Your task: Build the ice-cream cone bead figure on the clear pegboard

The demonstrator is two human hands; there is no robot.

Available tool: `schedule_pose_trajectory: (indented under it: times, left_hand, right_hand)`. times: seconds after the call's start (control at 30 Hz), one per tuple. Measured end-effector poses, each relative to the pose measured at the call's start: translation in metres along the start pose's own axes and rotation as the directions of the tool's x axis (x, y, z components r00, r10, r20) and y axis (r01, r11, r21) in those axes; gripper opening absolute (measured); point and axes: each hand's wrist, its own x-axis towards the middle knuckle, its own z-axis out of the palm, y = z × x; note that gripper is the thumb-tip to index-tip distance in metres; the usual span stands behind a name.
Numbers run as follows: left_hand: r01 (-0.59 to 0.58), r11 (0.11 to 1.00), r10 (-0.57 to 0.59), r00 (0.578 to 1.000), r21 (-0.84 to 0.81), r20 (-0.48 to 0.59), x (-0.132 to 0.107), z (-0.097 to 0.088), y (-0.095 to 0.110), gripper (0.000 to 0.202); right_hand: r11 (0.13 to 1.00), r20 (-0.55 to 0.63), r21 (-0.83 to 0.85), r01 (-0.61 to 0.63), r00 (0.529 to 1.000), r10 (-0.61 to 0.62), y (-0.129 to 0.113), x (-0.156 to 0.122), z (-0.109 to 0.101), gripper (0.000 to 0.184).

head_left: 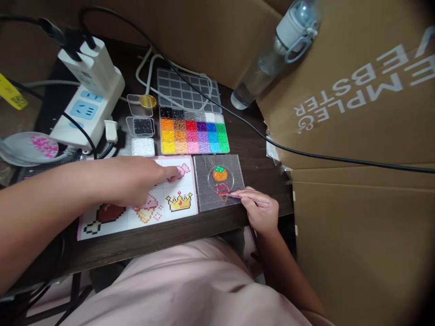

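Observation:
My left hand (pixel 136 179) lies over a printed pattern sheet (pixel 176 160), index finger stretched out onto a pink pixel design near its upper right. Its other fingers are partly hidden. A crown, an ice cream cone and a dark red design show on the sheet around it. My right hand (pixel 265 213) grips thin tweezers (pixel 253 198), whose tips reach a pink and brown bead cone (pixel 222 190) on the clear pegboard (pixel 204 199). Just above that cone sits an orange bead fruit with green leaves (pixel 220 174).
Behind the sheet stands an open compartment box of coloured beads (pixel 195 133), with small boxes of white (pixel 143 147) and black beads (pixel 142 126) beside it. A power strip (pixel 91 108), a dish of pink beads (pixel 30 147), a water bottle (pixel 265 68), a cable (pixel 238 118) and cardboard walls (pixel 356 217) surround the table.

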Motion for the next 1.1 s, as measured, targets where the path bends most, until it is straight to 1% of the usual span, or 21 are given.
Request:
schedule_pose_trajectory:
  times: [0.1,0.23,0.43,0.53,0.6,0.67,0.7,0.73,0.8,0.83,0.9,0.97,1.03,1.1]
  left_hand:
    - [0.001,1.0,-0.001,1.0,0.003,-0.005,0.003,0.002,-0.003,0.1]
    - [0.021,0.999,-0.021,1.0,0.048,0.014,0.003,0.002,-0.002,0.1]
    - [0.003,0.999,-0.003,1.0,0.032,-0.001,0.0,-0.001,0.0,0.097]
    - [-0.023,1.0,0.023,1.0,0.014,0.001,-0.006,-0.002,0.002,0.095]
    - [-0.062,0.998,0.062,0.998,-0.008,-0.005,-0.01,-0.004,0.003,0.093]
    - [-0.107,0.994,0.106,0.994,-0.029,-0.011,-0.013,-0.005,0.003,0.091]
    - [-0.103,0.994,0.103,0.995,-0.027,-0.015,-0.013,-0.006,0.003,0.092]
    - [-0.115,0.993,0.115,0.993,-0.027,-0.025,-0.014,-0.006,0.003,0.092]
    - [-0.128,0.992,0.127,0.991,-0.009,-0.033,-0.014,-0.006,0.002,0.092]
    - [-0.134,0.991,0.134,0.99,-0.002,-0.039,-0.014,-0.007,0.002,0.091]
    - [-0.132,0.991,0.132,0.99,0.006,-0.048,-0.016,-0.007,0.002,0.088]
    - [-0.12,0.993,0.12,0.992,0.003,-0.045,-0.018,-0.008,0.004,0.087]
    - [-0.104,0.995,0.104,0.994,0.006,-0.029,-0.02,-0.01,0.005,0.087]
    - [-0.095,0.995,0.096,0.995,0.016,-0.027,-0.02,-0.01,0.006,0.087]
  right_hand:
    - [1.0,-0.003,-0.009,-0.009,1.0,0.009,-0.001,0.0,0.0,0.018]
    - [1.0,-0.011,-0.008,-0.011,1.0,0.011,0.002,0.0,0.0,0.016]
    - [0.997,-0.052,-0.008,-0.072,0.996,0.071,0.003,-0.004,-0.002,0.018]
    - [0.992,-0.11,-0.001,-0.129,0.986,0.128,-0.001,-0.004,-0.003,0.016]
    - [0.978,-0.144,0.095,-0.188,0.969,0.2,-0.005,0.002,-0.006,0.014]
    - [0.943,-0.182,0.266,-0.198,0.951,0.251,-0.008,0.015,-0.01,0.013]
    - [0.925,-0.185,0.332,-0.183,0.949,0.254,-0.009,0.025,-0.012,0.014]
    - [0.913,-0.174,0.371,-0.172,0.952,0.251,-0.011,0.037,-0.014,0.016]
    - [0.905,-0.123,0.395,-0.161,0.966,0.226,-0.013,0.065,-0.014,0.02]
    - [0.911,-0.093,0.38,-0.159,0.973,0.209,-0.014,0.08,-0.012,0.022]
    - [0.942,-0.025,0.298,-0.151,0.986,0.166,-0.018,0.109,-0.003,0.024]
    - [0.978,0.047,0.154,-0.138,0.99,0.132,-0.022,0.135,0.012,0.023]
    - [0.997,0.105,-0.003,-0.078,0.991,0.078,-0.027,0.156,0.029,0.019]
    - [0.994,0.177,-0.112,0.016,0.984,0.004,-0.031,0.171,0.047,0.021]
